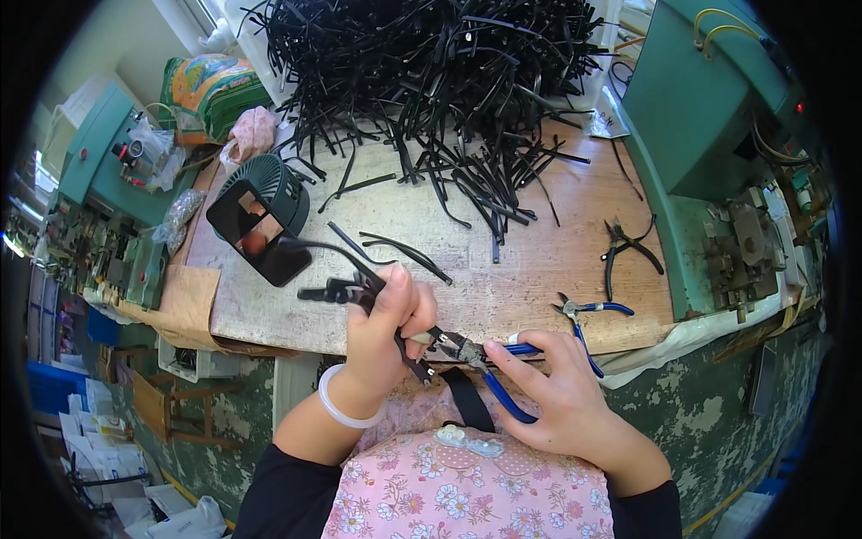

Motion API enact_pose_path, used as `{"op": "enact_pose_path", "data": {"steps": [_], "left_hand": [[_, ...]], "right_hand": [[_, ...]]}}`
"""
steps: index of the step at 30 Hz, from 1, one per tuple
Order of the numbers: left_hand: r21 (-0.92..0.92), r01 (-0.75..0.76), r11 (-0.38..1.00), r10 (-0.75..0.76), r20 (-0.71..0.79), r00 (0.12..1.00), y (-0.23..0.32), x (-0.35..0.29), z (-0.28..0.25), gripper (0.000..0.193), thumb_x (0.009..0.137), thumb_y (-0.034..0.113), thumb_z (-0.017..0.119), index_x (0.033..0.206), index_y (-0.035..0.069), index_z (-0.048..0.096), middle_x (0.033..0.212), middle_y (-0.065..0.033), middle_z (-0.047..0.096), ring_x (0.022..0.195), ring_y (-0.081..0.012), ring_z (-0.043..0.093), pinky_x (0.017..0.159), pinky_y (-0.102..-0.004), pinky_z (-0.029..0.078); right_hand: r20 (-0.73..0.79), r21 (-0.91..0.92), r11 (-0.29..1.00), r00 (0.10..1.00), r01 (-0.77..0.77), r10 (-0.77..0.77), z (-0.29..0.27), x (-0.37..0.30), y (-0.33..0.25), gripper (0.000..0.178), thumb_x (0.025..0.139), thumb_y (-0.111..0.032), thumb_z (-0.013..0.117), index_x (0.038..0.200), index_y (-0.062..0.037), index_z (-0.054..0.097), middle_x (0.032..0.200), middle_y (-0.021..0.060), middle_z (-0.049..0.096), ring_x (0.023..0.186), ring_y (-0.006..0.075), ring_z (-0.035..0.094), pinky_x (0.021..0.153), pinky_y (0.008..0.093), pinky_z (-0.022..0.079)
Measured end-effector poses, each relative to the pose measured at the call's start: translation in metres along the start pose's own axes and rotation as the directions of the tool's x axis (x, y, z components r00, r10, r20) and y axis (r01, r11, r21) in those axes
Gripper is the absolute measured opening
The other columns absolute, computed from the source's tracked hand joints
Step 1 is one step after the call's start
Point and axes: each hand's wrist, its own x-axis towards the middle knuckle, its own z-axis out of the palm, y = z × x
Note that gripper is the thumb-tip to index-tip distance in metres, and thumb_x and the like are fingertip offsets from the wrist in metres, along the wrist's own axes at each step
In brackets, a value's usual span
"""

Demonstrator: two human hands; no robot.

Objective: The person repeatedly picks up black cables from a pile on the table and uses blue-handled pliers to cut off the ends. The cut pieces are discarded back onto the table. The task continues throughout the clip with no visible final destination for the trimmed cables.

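Note:
My left hand (382, 332), a white bangle at its wrist, is closed around a small bunch of black eyeglass temples (337, 289). Their ends stick out on both sides of the fist. In my right hand (566, 395) are blue-handled pliers (473, 356), handles spread, jaws pointing left. The jaws meet the end of a temple beside my left fingers; whether they grip it is too small to tell. Both hands are above my pink flowered apron (467, 494), at the table's front edge. A few loose temples (404, 251) lie just beyond my left hand.
A huge heap of black temples (431, 72) covers the table's (296, 310) back. On the right lie blue-handled cutters (573, 310) and black-handled pliers (616, 241). A phone (256, 238) leans against a round fan (285, 193) at left. Green machines (709, 117) flank the table.

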Motion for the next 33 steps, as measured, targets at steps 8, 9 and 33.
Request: {"op": "enact_pose_path", "data": {"steps": [8, 9, 33], "left_hand": [[0.282, -0.261, 0.923, 0.268, 0.017, 0.963, -0.008, -0.019, 0.006, 0.042, 0.104, 0.039, 0.038, 0.076, 0.008, 0.037, 0.061, -0.0026, 0.044, 0.050, -0.0083, 0.038, 0.046, -0.0233, 0.033], [0.318, -0.299, 0.900, 0.307, 0.026, 0.952, -0.010, -0.021, 0.006, 0.041, 0.104, 0.039, 0.037, 0.077, 0.008, 0.037, 0.063, -0.0028, 0.045, 0.051, -0.0085, 0.039, 0.047, -0.0236, 0.034], [0.422, -0.541, 0.728, 0.590, 0.018, 0.807, -0.030, -0.019, 0.012, 0.040, 0.103, 0.045, 0.036, 0.081, 0.012, 0.035, 0.065, -0.0032, 0.039, 0.052, -0.0107, 0.036, 0.047, -0.0229, 0.038]], "right_hand": [[0.031, 0.068, 0.994, 0.996, -0.086, 0.084, 0.009, -0.005, -0.004, 0.068, 0.074, -0.022, 0.075, 0.138, -0.0177, 0.052, 0.109, 0.0147, 0.051, 0.090, 0.0298, 0.056, 0.080, 0.0364, 0.049], [0.097, 0.240, 0.956, 0.984, -0.167, 0.148, 0.009, -0.005, -0.005, 0.070, 0.075, -0.023, 0.075, 0.140, -0.0174, 0.050, 0.110, 0.0152, 0.051, 0.092, 0.0310, 0.056, 0.082, 0.0368, 0.049], [0.041, 0.202, 0.977, 0.997, -0.066, 0.059, 0.025, 0.003, -0.001, 0.083, 0.073, -0.023, 0.076, 0.146, -0.0111, 0.038, 0.118, 0.0181, 0.045, 0.105, 0.0344, 0.048, 0.093, 0.0417, 0.042]]}}
